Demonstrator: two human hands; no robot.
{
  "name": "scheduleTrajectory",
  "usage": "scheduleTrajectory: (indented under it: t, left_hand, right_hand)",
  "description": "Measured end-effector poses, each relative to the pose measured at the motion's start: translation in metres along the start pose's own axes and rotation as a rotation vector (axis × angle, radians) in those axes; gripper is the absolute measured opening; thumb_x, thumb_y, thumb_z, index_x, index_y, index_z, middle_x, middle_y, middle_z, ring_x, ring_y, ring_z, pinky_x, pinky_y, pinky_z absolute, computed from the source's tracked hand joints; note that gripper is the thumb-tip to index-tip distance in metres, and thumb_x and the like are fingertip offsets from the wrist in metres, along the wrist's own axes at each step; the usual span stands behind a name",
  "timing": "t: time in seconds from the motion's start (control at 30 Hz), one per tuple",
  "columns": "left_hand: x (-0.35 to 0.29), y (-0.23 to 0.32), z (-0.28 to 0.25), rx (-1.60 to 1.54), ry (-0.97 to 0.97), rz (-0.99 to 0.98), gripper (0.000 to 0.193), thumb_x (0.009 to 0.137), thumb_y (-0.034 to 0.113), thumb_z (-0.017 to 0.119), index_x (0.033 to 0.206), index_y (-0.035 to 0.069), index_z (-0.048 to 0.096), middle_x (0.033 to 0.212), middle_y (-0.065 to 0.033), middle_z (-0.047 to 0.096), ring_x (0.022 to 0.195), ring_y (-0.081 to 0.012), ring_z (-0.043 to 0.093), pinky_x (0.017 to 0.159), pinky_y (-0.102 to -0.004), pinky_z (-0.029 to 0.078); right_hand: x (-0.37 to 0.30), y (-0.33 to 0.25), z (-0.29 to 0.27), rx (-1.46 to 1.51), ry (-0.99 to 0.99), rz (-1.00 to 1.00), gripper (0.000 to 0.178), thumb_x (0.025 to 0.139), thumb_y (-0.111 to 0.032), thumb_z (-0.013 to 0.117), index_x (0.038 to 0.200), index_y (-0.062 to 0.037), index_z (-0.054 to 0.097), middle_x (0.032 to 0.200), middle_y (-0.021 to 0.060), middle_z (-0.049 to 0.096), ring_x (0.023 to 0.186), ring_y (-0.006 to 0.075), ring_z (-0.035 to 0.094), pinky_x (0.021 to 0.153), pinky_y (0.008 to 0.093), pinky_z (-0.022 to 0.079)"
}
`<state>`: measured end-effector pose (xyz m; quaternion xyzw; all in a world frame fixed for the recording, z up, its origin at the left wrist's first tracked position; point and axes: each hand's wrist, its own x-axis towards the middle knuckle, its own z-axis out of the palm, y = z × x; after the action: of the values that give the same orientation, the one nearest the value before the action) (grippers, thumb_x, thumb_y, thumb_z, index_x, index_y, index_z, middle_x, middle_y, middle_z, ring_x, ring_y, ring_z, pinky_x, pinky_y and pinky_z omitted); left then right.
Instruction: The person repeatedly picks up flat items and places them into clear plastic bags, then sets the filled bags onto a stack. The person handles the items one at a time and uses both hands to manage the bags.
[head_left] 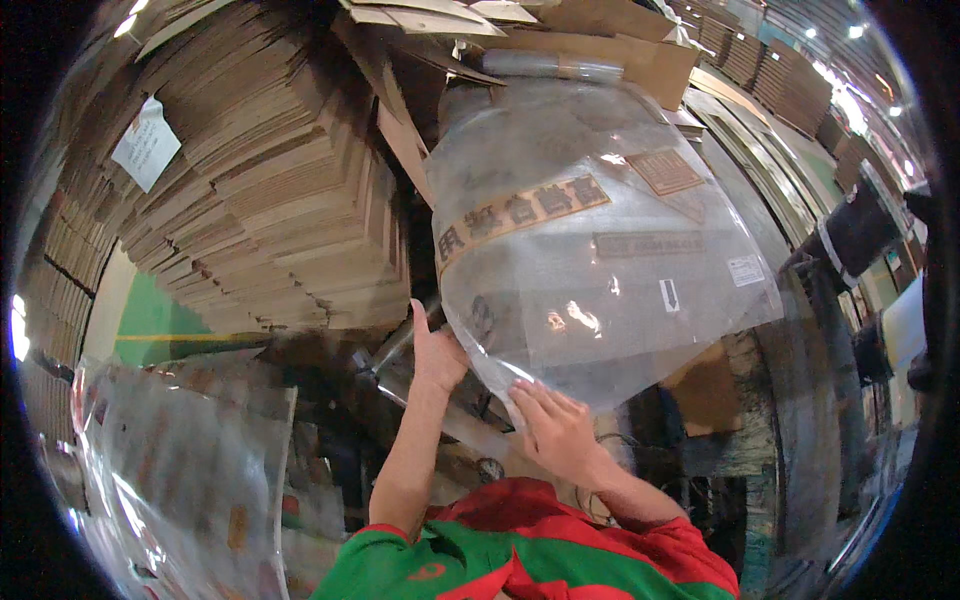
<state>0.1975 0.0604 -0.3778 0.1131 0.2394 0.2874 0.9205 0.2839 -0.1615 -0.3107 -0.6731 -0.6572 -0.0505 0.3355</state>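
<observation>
A large clear plastic sheet [560,270] with brown printed patches and bands stuck on it spreads out before me. Its near edge curves down towards me. My right hand [560,430] grips this near edge, its fingers lying over the plastic and its thumb hidden. At the sheet's left edge is my left hand [438,350], thumb stretched upward and apart. The other fingers of that hand are mostly hidden, next to the plastic. A small white label [745,270] and an arrow sticker [669,295] sit on the sheet's right part.
Tall stacks of flat cardboard [260,210] rise at the left, with a white paper [147,145] on one. Another clear sheet [190,480] hangs at lower left. A rolled clear sheet [550,66] lies at the far end. Black machine parts [855,225] stand at right.
</observation>
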Motion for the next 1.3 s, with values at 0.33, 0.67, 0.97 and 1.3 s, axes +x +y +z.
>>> scheduleTrajectory:
  t: [0.33,0.67,0.97,1.3]
  left_hand:
    - [0.031,-0.026,-0.063,-0.364,0.243,0.462,0.052,0.097,0.049,0.058,0.121,0.003,0.058,0.113,-0.0106,0.064,0.1,-0.0244,0.064,0.082,-0.0328,0.059]
    - [-0.016,0.078,-0.004,0.05,0.08,0.907,0.018,0.091,0.01,0.063,0.106,0.0,0.06,0.103,-0.0078,0.062,0.097,-0.0179,0.063,0.077,-0.0258,0.055]
    - [-0.098,0.112,0.003,0.052,0.136,1.045,0.018,0.09,0.013,0.062,0.104,0.002,0.062,0.1,-0.0068,0.065,0.093,-0.0211,0.064,0.079,-0.0359,0.054]
    - [-0.126,0.131,-0.093,-0.14,0.333,0.87,0.044,0.094,0.02,0.05,0.129,-0.006,0.055,0.127,-0.018,0.062,0.118,-0.0332,0.06,0.101,-0.0445,0.05]
  right_hand:
    - [-0.035,-0.001,-0.019,0.145,0.027,0.046,0.045,0.076,-0.011,0.072,0.119,0.001,0.064,0.122,0.0176,0.066,0.117,0.0354,0.062,0.1,0.0468,0.048]
    - [-0.102,0.184,-0.054,0.922,1.08,1.122,0.057,0.095,-0.039,0.067,0.129,0.0034,0.05,0.114,0.0154,0.061,0.103,0.025,0.062,0.084,0.0369,0.051]
    - [-0.125,0.225,-0.044,1.349,1.094,1.008,0.053,0.097,-0.043,0.061,0.128,-0.0002,0.055,0.118,0.0109,0.062,0.104,0.0251,0.061,0.09,0.038,0.049]
    - [-0.137,0.221,-0.096,1.427,1.176,0.76,0.034,0.1,-0.029,0.057,0.119,-0.0021,0.063,0.12,0.0107,0.064,0.107,0.0243,0.062,0.092,0.0335,0.05]
